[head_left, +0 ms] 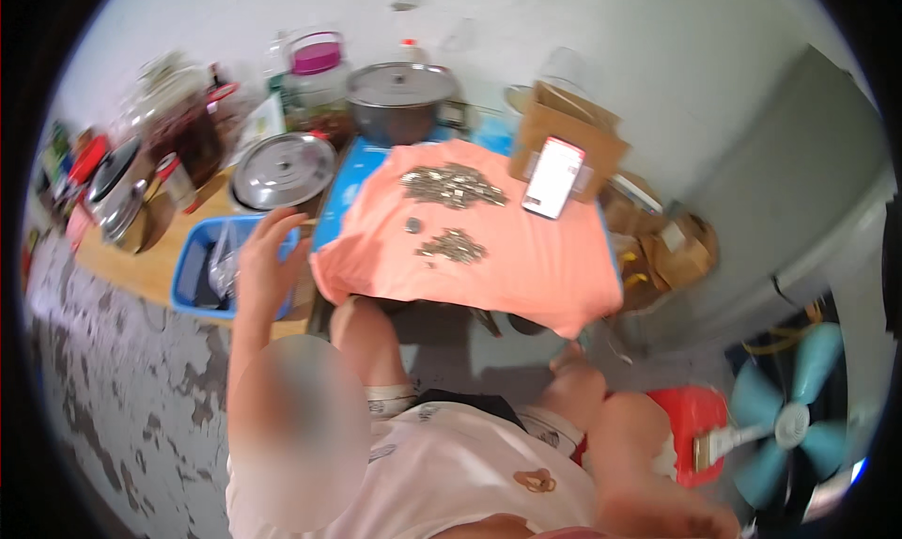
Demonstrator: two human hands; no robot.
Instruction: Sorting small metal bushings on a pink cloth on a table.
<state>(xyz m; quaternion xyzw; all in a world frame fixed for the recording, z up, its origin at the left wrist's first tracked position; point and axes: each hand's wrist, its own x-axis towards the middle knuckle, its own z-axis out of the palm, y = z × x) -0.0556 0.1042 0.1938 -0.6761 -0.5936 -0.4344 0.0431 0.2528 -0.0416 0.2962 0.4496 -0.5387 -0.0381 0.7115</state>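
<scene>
My left hand point(271, 248) is raised beside the blue plastic basket point(181, 278), its fingers apart and loosely curved, with nothing seen in them. In the basket are a clear plastic bag point(224, 262) and something dark. A salmon-coloured cloth point(545, 276) covers the low table before me. Spread on it are a larger heap of small shiny metal pieces point(453, 186) and a smaller heap of metal pieces point(455, 247). A small grey round object point(412, 225) lies between them, toward the left. My right arm point(634, 445) is bent at the lower right; its hand cannot be made out.
A lit smartphone point(554, 177) leans on a cardboard box point(573, 130). Behind stand a lidded pot point(399, 97) and a large jar point(315, 83). A round metal lid point(282, 170) rests on the wooden table point(122, 257). A fan point(792, 426) stands at right by a red stool point(695, 407).
</scene>
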